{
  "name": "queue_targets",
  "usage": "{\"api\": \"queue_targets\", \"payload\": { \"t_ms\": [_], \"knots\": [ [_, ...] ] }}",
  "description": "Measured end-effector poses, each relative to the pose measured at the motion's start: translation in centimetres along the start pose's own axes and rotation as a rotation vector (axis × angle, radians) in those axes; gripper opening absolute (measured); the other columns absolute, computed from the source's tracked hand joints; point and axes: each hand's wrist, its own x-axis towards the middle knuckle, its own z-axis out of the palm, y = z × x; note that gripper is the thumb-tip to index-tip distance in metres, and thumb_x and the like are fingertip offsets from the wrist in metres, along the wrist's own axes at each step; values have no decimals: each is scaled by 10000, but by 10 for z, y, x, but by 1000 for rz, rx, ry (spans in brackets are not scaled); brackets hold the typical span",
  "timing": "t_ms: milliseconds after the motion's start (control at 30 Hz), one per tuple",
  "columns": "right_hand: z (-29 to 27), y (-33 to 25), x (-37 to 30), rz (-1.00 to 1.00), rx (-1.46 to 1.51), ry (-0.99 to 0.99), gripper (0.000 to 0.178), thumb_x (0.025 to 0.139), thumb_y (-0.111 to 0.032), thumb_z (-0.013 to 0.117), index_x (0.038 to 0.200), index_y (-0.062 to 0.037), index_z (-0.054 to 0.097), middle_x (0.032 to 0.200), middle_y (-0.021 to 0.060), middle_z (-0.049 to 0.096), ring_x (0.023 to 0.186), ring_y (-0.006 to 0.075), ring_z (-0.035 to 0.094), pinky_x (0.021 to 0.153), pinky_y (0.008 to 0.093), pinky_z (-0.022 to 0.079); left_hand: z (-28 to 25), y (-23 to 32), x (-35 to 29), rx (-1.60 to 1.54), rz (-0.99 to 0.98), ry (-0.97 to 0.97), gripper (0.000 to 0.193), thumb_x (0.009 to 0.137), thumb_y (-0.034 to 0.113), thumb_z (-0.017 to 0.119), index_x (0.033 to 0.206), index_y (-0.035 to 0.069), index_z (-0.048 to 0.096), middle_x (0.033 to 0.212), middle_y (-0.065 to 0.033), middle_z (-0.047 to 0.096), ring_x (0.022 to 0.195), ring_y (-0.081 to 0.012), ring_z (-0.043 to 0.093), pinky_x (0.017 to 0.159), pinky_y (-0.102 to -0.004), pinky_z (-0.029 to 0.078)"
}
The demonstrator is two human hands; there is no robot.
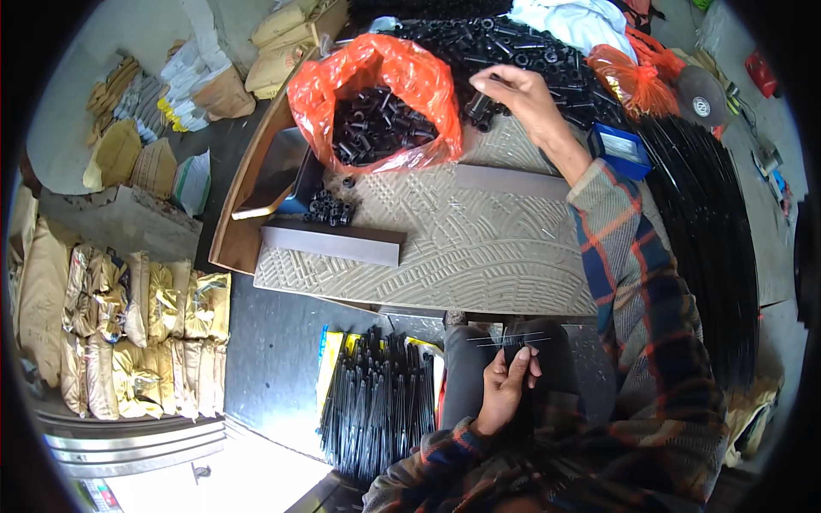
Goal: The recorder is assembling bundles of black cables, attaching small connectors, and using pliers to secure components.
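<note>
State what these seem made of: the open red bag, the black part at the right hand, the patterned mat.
Open red bag: thin glossy plastic, being translucent and crinkled. Black part: probably smooth plastic, given its slight sheen; coated metal possible. Patterned mat: perhaps matte rubber, from its raised relief.

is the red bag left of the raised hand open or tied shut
Open. The red bag has its mouth spread wide, and black parts show inside it.

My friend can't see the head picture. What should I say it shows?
A person's right hand holds a black cylindrical part, and the left hand holds thin pale rods. A translucent orange plastic bag of small black parts sits on a patterned grey table.
</note>
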Motion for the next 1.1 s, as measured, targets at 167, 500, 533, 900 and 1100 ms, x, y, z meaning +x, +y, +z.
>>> {"api": "queue_targets", "payload": {
  "t_ms": [167,500,533,900,1100],
  "knots": [
    [76,-1,24,-41,-239,-235,257,854,-243,556,945,-4,543,793,108,620,710,230,601,640,343,472,4,-1,2,-5,-1,-40,191,933,184,465,927,4,526,692,-25,534,560,-75,442,522,-199,370],
    [73,-38,-29,-21,-56,-311,163,757,-96,658,903,-42,607,728,-15,571,642,62,515,561,227,422,-2,1,-14,37,84,-10,285,951,272,402,946,12,520,692,-35,550,552,-77,459,510,-205,386],
    [38,-70,-58,116,97,-337,165,769,-93,652,919,-38,613,743,-29,563,639,37,495,552,203,411,6,2,-13,-26,80,-62,321,957,306,370,977,13,502,696,-52,561,550,-89,467,510,-213,393],
    [-13,-78,-248,348,234,-450,208,789,-162,656,903,11,640,675,20,598,520,52,501,490,193,400,27,-3,-34,-102,88,-34,259,966,274,303,1025,27,353,1020,-259,580,708,-276,639,609,-306,516],
    [-20,-87,-266,391,332,-452,158,822,-123,629,914,5,638,680,-7,578,544,37,480,504,177,401,37,-13,-55,-74,200,-67,151,945,180,396,1011,45,382,1051,-247,566,768,-297,642,659,-336,534]
  ]
}}
